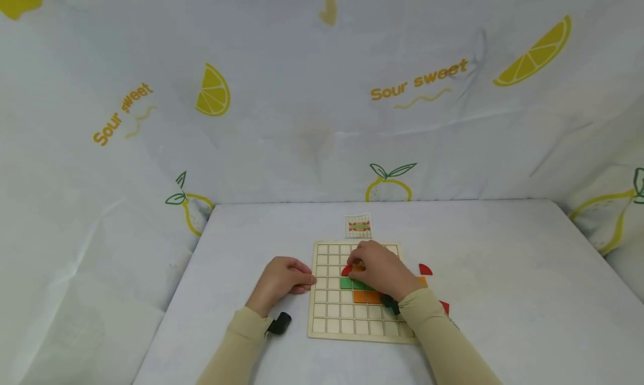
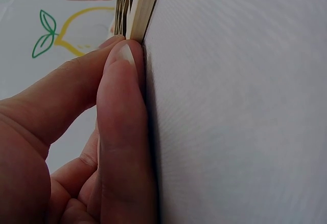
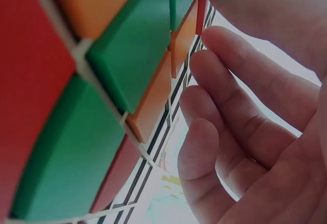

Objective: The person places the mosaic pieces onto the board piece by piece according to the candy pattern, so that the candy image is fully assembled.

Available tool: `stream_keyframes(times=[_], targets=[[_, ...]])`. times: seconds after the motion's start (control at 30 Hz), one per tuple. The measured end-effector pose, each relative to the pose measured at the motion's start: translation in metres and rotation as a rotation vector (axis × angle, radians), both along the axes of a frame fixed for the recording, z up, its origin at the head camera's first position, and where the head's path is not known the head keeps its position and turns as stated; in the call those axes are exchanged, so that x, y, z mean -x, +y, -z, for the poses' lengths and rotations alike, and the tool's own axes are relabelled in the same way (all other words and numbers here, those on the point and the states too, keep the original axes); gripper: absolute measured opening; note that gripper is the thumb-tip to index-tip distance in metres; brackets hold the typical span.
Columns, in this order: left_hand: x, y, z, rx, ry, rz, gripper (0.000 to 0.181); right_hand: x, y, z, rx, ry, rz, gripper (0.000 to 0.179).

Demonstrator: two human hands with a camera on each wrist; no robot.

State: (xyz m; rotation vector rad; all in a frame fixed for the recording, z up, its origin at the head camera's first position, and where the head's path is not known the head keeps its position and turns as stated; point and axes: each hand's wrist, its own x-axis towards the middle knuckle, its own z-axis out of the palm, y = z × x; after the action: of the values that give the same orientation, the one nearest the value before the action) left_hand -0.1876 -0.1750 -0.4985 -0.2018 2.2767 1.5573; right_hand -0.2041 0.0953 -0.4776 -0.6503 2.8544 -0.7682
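A wooden grid board (image 1: 319, 309) lies on the table, with green square tiles (image 1: 346, 283) in a row and orange tiles (image 1: 360, 296) beside them. At its left edge, my left hand (image 1: 288, 279) pinches the rim between thumb and index finger; the left wrist view shows these fingertips at the board's edge (image 2: 145, 9). Over the upper middle of the grid, my right hand (image 1: 380, 267) holds a red piece (image 1: 346, 270) with a curved side at the left end of the orange row. In the right wrist view, thumb and index finger meet that red piece (image 3: 202, 12).
Behind the board lies a small pattern card (image 1: 358, 226). To the right are a loose red quarter-circle piece (image 1: 425, 269), an orange piece (image 1: 422, 281) and another red piece (image 1: 445, 307), partly hidden by the right sleeve. A lemon-print cloth (image 1: 302, 122) hangs behind the table.
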Motion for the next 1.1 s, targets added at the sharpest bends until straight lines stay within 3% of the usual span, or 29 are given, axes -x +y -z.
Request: stream_keyframes(times=[0.63, 0.9, 1.1], targets=[[0.000, 0.001, 0.000, 0.004, -0.002, -0.001, 0.026, 0.002, 0.001, 0.004, -0.008, -0.004, -0.017, 0.010], [0.000, 0.005, 0.002, -0.001, -0.011, 0.009, 0.026, -0.003, 0.042, -0.005, -0.002, -0.018, 0.038, 0.013], [-0.002, 0.002, -0.001, 0.004, 0.003, -0.001, 0.026, -0.020, 0.087, -0.018, -0.060, -0.012, 0.100, 0.009]])
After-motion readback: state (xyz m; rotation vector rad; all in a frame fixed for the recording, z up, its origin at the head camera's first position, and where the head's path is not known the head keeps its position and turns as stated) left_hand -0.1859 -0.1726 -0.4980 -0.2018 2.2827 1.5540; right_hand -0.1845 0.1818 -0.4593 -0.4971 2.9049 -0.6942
